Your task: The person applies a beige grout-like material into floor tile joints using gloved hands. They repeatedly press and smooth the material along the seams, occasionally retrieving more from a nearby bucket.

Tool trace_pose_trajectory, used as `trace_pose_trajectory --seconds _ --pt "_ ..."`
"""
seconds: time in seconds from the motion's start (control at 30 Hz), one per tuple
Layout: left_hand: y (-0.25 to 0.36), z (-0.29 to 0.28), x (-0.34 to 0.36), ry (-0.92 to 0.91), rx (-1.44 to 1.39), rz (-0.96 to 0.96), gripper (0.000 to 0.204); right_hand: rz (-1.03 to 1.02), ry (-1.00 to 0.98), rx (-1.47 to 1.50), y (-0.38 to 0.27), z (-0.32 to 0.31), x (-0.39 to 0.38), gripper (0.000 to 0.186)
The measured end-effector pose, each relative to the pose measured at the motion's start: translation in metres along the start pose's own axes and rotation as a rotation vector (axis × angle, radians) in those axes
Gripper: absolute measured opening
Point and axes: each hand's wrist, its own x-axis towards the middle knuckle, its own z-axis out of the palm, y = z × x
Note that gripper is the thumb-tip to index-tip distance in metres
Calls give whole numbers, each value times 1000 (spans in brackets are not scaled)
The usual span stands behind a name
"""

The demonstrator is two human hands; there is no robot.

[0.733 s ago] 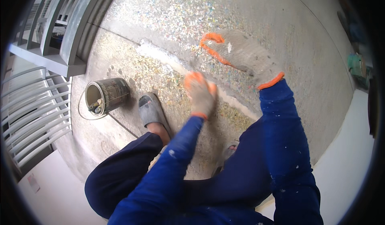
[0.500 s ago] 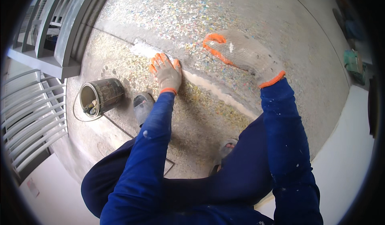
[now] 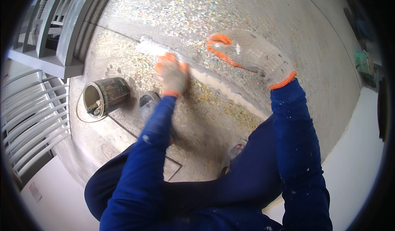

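My left hand (image 3: 173, 76), in a pale knit glove with orange fingertips, is flat over the floor by a white powder patch (image 3: 154, 47). Motion smears it, but its thumb stands apart from the fingers. From that patch a pale powdery strip (image 3: 222, 87) runs towards my right knee, between bands of floor speckled with coloured chips (image 3: 177, 8). To the right, raised over the speckled floor, my right hand (image 3: 251, 54) wears a matching glove. Its fingers curl inward, and whatever they may hold is hidden.
A dirty bucket (image 3: 106, 97) lies tipped at left, small items inside its mouth. Grey metal railings (image 3: 37, 111) line the left side. My sandalled feet (image 3: 149, 103) are on the floor below my hands. A green object (image 3: 364, 62) stands by the right wall.
My left hand, sharp and flat on the strip before, is now blurred by motion at nearly the same spot. The right hand keeps its curled shape and has hardly moved.
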Motion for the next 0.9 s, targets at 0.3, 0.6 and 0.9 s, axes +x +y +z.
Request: trace_pose_trajectory --seconds 0.3,0.6,0.9 --pt "3 47 27 72 -126 -77 85 52 103 202 -12 1 1 48" --pt "-32 8 68 170 -233 -262 85 540 -159 419 -6 -21 -36 49" --pt "-83 13 113 221 -297 -310 81 555 -183 360 -17 -24 -35 52"
